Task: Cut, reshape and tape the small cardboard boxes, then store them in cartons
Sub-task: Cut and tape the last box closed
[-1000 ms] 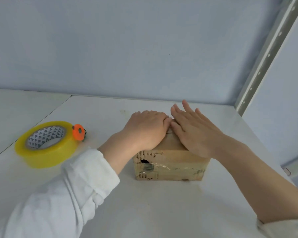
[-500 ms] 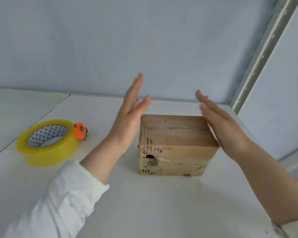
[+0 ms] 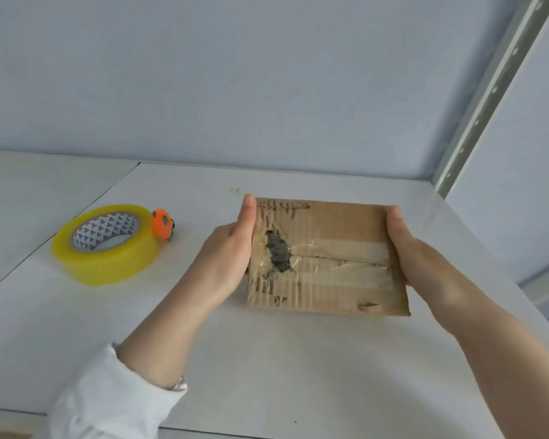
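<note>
The fingers of the left hand (image 3: 225, 258) and right hand (image 3: 412, 251) lie hidden behind the cardboard box (image 3: 336, 223). At 7 o'clock the bottom edge cuts off the white sleeve (image 3: 108, 397).

Left hand (image 3: 225, 255), right hand (image 3: 409, 248) gripping cardboard box (image 3: 336, 258).

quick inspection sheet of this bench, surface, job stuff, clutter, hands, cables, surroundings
surface: white table, seam running along its left part
job's things: cardboard box, taped face toward the camera, ragged hole left of the tape; yellow tape roll lying flat at left, orange cutter at its rim
clutter: nothing seen
grippers: left hand grips the box's left edge; right hand grips its right edge
cables: nothing seen
surroundings: pale blue wall; perforated metal upright at right
</note>
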`<state>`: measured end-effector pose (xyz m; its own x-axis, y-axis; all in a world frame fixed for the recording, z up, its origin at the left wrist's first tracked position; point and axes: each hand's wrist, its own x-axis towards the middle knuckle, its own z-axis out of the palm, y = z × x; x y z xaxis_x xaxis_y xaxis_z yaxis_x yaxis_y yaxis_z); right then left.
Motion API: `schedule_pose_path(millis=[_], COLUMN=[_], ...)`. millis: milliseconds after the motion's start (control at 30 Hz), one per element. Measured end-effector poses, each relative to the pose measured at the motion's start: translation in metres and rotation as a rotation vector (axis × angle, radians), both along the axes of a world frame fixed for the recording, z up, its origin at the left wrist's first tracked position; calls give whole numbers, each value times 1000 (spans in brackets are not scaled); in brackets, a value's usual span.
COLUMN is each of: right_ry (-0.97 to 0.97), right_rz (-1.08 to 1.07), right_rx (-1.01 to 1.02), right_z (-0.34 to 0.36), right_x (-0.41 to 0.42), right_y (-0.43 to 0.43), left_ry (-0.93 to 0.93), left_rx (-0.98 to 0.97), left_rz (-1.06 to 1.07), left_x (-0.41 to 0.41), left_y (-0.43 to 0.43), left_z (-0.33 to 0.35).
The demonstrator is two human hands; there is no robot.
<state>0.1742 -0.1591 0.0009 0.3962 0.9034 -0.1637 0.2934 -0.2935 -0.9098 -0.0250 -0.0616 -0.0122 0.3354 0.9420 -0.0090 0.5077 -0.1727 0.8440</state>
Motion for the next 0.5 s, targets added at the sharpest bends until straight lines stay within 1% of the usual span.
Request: schedule_pose_path(millis=[67, 133, 200, 267, 300, 333, 433, 500], right_ry=[45, 98, 133, 181, 214, 244, 359, 539], right_rz=[-34, -56, -28, 7, 16, 22, 37, -12], right_rx=[-45, -69, -35, 109, 176, 222, 268, 276], right_z=[-6, -9, -12, -18, -21, -24, -28, -31], right_x=[-2, -5, -7, -6, -5, -5, -15, -22], right_y=[-4, -10, -15, -21, -23, -23, -17, -11], left_ry=[20, -40, -228, -447, -514, -554, -661, -726], left_rx=[-92, -163, -234, -276, -276, -275, -294, -315], left_rz=[-20, -42, -51, -38, -44, -65, -111, -63], left_x=[-3, -5, -6, -5, -4, -2, 9, 16], left_y=[-3, -4, -3, -4, -5, -6, -18, -25], left_z=[-9, -18, -21, -17, -15, -14, -13, -14])
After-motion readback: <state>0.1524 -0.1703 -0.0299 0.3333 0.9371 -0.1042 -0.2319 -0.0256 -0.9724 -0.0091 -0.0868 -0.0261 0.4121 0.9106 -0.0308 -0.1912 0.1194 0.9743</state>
